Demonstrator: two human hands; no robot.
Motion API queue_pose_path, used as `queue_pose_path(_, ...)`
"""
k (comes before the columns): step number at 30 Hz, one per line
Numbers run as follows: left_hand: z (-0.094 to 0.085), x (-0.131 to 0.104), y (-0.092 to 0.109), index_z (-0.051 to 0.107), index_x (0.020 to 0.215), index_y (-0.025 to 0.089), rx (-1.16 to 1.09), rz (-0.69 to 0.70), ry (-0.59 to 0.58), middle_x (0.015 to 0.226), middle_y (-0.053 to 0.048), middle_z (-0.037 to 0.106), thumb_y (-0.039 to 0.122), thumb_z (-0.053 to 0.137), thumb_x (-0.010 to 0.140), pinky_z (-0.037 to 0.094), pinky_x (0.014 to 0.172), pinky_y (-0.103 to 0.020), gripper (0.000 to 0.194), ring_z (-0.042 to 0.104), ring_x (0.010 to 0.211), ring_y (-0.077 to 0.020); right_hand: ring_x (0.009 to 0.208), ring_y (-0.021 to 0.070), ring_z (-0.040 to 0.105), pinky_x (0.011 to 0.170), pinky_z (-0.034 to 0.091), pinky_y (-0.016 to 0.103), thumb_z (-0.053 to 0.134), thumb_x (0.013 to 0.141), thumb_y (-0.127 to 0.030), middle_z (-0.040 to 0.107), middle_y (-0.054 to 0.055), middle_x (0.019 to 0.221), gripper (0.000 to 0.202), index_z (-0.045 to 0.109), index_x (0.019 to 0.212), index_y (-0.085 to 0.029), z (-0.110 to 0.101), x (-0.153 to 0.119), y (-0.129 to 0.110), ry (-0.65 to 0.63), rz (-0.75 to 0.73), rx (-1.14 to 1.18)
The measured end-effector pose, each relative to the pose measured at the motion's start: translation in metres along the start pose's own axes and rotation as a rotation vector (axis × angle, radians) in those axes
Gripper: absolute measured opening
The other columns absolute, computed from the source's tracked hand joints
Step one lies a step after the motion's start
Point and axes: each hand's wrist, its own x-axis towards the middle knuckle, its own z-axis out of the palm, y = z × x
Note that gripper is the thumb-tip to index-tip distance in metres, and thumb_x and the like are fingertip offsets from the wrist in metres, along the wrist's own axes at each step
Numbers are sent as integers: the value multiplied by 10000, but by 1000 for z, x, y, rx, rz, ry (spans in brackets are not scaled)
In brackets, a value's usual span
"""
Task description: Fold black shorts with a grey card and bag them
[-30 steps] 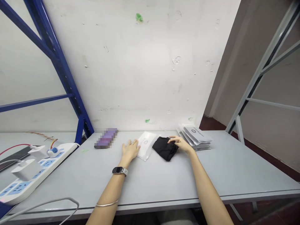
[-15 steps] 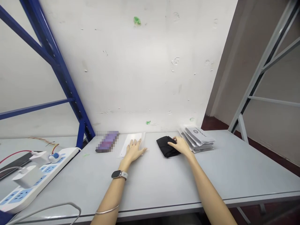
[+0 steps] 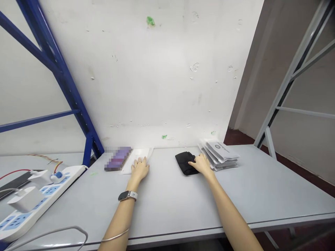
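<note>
My left hand [image 3: 140, 169] lies on a flat white plastic pouch [image 3: 136, 156], fingers spread and resting on its surface. A watch is on that wrist. Folded black cloth [image 3: 185, 163] lies flat on the table to the right. My right hand [image 3: 202, 164] grips its right side, thumb over the top and fingers curled at the far edge. The fingertips are partly hidden. Close beside the right hand is a stack of printed grey-white packets [image 3: 221, 155].
A purple object [image 3: 119, 158], partly blurred, lies left of the pouch. On the left a white power strip [image 3: 44, 200] carries plugs and cables. A blue metal frame [image 3: 65, 83] rises behind it. The white wall [image 3: 157, 87] borders the grey table's [image 3: 172, 205] back edge.
My left hand has slid left with the pouch, which now sits against the purple object. The black cloth has barely shifted; the fingers of my right hand have drawn closer together.
</note>
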Motion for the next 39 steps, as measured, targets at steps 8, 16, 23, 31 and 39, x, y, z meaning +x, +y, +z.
queue_pose_path(8, -5, -6, 9, 253, 1547, 147, -24, 15, -3, 1586, -178, 256, 256, 388, 952, 228, 1148, -548, 620, 188, 1463, -387, 769, 226, 648, 647, 454, 305, 577, 818, -432, 658, 42, 784, 237, 555, 915, -218, -12, -1, -14, 275, 44, 552)
queue_pose_path(16, -7, -2, 18, 397, 1476, 141, -318, 121, 177, 1518, -138, 412, 348, 276, 999, 272, 1146, -483, 534, 314, 1422, -315, 785, 235, 681, 697, 488, 339, 400, 903, -595, 696, 58, 848, 427, 535, 1075, -228, -12, -5, -25, 208, -119, 829)
queue_pose_path(23, 1, -11, 42, 507, 1381, 133, -528, 387, 152, 1437, -115, 517, 385, 302, 987, 267, 1164, -418, 511, 400, 1369, -240, 1041, 335, 618, 849, 447, 423, 629, 790, -502, 670, 131, 1037, 600, 517, 1300, -208, 10, -6, -29, -22, -37, 413)
queue_pose_path(31, -23, -11, 39, 402, 1464, 159, -1170, 226, 41, 1434, -116, 528, 514, 5, 996, 413, 1081, -440, 709, 443, 1367, -234, 1122, 201, 615, 960, 466, 374, 447, 937, -461, 679, 51, 1164, 622, 251, 1498, -278, -10, -15, -49, -212, -511, 1312)
queue_pose_path(39, -23, -3, 18, 608, 1227, 162, -1084, 74, 191, 1314, -102, 630, 460, 542, 861, 402, 1093, -404, 477, 543, 1262, -271, 1389, 274, 380, 1136, 263, 487, 406, 913, -221, 528, 119, 1417, 521, 420, 1432, -178, 22, 19, 3, 83, -203, 443)
